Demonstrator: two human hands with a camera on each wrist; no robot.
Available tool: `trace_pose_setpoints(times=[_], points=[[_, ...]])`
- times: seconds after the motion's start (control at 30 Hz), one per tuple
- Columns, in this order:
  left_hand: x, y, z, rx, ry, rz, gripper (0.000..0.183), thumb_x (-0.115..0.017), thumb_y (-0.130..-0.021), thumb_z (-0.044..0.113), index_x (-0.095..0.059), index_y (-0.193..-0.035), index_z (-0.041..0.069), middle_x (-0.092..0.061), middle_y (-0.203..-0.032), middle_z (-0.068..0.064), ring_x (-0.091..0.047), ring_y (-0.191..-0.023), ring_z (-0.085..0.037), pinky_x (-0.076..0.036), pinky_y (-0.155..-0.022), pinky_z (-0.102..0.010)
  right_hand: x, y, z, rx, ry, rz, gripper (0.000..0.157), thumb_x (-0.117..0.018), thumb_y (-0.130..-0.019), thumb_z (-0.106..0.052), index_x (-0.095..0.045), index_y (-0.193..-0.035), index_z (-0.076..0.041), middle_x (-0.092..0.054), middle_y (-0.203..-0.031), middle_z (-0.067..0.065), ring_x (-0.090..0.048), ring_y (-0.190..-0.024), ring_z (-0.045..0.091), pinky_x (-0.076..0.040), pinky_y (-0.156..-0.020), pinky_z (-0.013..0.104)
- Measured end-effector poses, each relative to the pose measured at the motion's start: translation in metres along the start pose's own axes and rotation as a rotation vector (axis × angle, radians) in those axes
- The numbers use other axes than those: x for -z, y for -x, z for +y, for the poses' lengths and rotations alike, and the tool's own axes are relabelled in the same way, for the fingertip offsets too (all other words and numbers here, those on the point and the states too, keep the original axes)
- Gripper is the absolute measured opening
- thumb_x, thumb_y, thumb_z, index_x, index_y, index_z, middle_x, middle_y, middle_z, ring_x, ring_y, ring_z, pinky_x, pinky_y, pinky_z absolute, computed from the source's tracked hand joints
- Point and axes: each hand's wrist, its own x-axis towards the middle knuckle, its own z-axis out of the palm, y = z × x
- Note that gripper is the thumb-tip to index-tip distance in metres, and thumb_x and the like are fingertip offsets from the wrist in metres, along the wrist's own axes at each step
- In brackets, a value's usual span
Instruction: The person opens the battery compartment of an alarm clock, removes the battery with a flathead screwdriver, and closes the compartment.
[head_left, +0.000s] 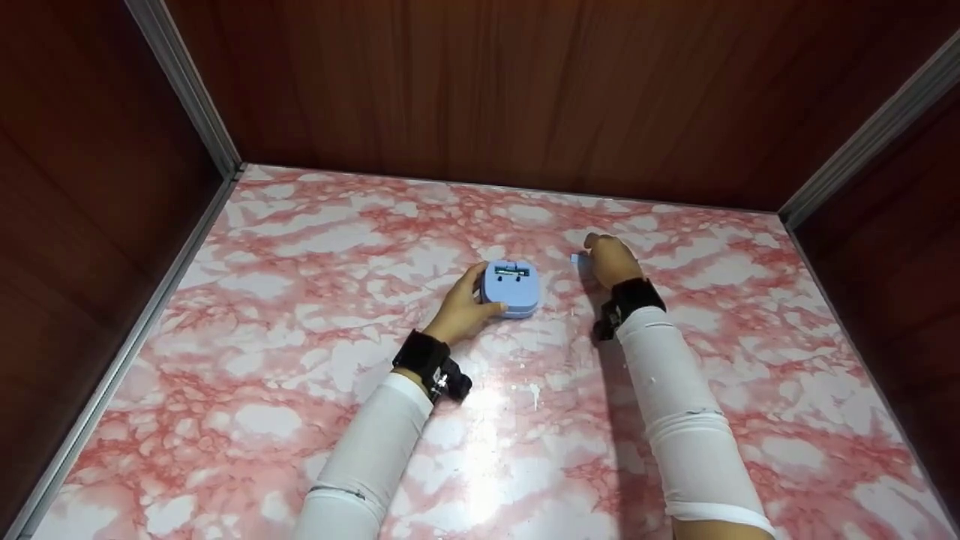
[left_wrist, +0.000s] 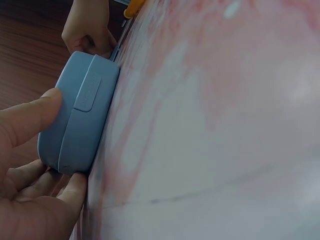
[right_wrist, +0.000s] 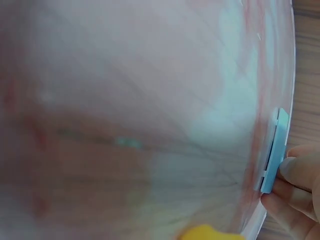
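A light-blue rounded case point(head_left: 513, 297) sits on the table, a narrow slot with metallic and green parts exposed in its top and two small dark holes beside it. My left hand point(head_left: 459, 311) grips the case from its left side, thumb against one face and fingers curled at the other, as the left wrist view shows. To the right, my right hand point(head_left: 615, 262) pinches a small flat light-blue cover point(right_wrist: 275, 155) between thumb and fingers, low at the tabletop. Most of the cover is hidden by that hand in the head view.
A yellow object point(right_wrist: 207, 233) lies near the right hand, only partly seen in the wrist views. The red-and-white marbled table point(head_left: 262, 420) is bounded by dark wood-look panels point(head_left: 480, 90) at the back and sides, with metal strips in the corners.
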Motion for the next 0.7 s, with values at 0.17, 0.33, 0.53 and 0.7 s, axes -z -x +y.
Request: trace_pose_setpoints(times=[0.17,0.33,0.53,0.7], points=[[0.0,0.0,-0.001,0.0,0.025,0.007,0.085,-0.074,-0.086,-0.005,-0.028,-0.158,0.0,-0.036,-0.158,-0.024,-0.035,-0.146,-0.034,-0.04,-0.116,-0.036,0.005,0.001,0.002,0.019,0.01,0.003,0.024,-0.054,-0.098,0.004,-0.061,-0.12,0.01,-0.064,-0.114,0.033,-0.064,-0.107,0.045,-0.054,-0.094,0.055],[-0.001,0.001,-0.002,0.003,-0.006,0.01,0.085,-0.074,-0.086,-0.005,-0.028,-0.158,0.001,-0.036,-0.158,-0.023,-0.035,-0.146,-0.034,-0.039,-0.116,-0.035,0.014,0.008,0.004,0.029,-0.006,0.009,0.026,-0.059,-0.096,0.007,-0.062,-0.121,0.008,-0.062,-0.116,0.03,-0.063,-0.107,0.044,-0.053,-0.094,0.054],[0.0,0.002,-0.002,0.005,-0.03,0.009,0.084,-0.074,-0.087,-0.004,-0.028,-0.158,0.002,-0.036,-0.158,-0.022,-0.034,-0.147,-0.033,-0.037,-0.118,-0.035,0.023,0.021,0.003,0.089,0.004,0.029,0.023,-0.058,-0.098,0.006,-0.065,-0.12,0.007,-0.062,-0.115,0.027,-0.063,-0.106,0.042,-0.055,-0.092,0.052],[0.0,0.001,-0.001,0.011,-0.028,0.016,0.085,-0.075,-0.087,-0.003,-0.029,-0.158,0.003,-0.037,-0.158,-0.021,-0.035,-0.146,-0.033,-0.037,-0.118,-0.036,0.025,0.031,0.005,0.14,-0.016,0.028,0.025,-0.06,-0.095,0.008,-0.066,-0.12,0.007,-0.06,-0.114,0.026,-0.062,-0.106,0.041,-0.055,-0.092,0.052]])
